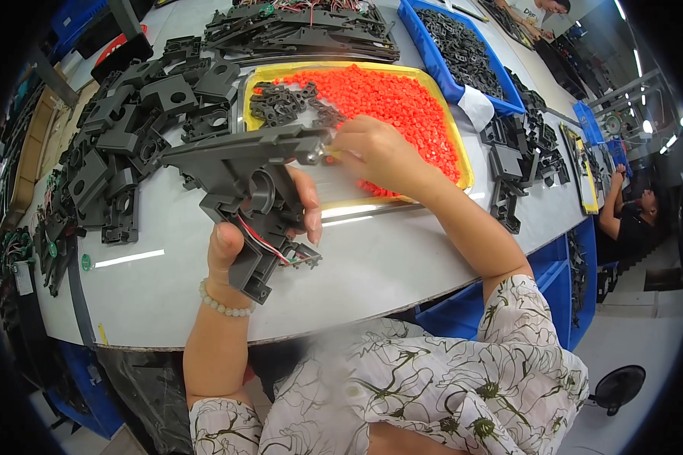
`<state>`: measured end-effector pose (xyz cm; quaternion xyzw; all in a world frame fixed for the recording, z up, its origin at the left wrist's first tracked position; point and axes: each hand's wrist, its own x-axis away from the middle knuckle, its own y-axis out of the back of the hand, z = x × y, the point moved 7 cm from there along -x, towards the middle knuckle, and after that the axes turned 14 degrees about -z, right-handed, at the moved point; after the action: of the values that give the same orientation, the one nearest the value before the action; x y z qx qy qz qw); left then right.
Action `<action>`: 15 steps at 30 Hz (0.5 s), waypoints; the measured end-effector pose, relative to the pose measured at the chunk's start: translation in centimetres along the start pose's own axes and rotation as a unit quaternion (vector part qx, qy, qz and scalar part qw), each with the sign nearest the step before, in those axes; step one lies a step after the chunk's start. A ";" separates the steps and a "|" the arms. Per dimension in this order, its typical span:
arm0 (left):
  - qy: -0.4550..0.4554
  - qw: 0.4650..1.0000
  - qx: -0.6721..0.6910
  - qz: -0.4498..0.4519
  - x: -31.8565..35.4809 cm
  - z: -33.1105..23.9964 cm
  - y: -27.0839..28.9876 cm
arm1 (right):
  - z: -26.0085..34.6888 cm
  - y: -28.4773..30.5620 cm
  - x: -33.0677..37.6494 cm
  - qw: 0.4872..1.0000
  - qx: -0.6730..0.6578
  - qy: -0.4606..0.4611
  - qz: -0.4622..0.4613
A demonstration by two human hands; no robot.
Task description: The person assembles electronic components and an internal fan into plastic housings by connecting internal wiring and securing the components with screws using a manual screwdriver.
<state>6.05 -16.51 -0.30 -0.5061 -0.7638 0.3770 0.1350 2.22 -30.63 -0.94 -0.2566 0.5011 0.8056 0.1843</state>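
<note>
My left hand (224, 250) is closed around a dark grey plastic housing (239, 171) and holds it up over the white table's front part. The housing has a long flat arm, a round opening, red and white wires (262, 239) and a small circuit board (303, 256) at its lower end. At the arm's right tip, my right hand (376, 152) has its fingers pinched together, slightly blurred. Something small and shiny shows there, too unclear to name. Behind the hands lies a yellow-rimmed tray (463, 163) with many small orange-red pieces (387, 98) and some small dark grey parts (281, 105).
Dark grey housings (99, 178) are heaped on the left, with long dark parts (303, 34) stacked at the back. A blue bin (512, 98) of small black parts stands back right, near more grey parts (508, 163). Blue crates (539, 284) sit below the table edge. Other people work farther right.
</note>
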 end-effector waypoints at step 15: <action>-0.002 1.000 -0.009 -0.008 -0.1 0.1 0.4 | 0.3 -0.7 1.5 0.995 0.096 0.013 0.027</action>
<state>6.26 -16.53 -0.60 -0.5005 -0.7716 0.3699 0.1315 1.35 -29.97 -2.23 -0.2344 0.5850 0.7554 0.1795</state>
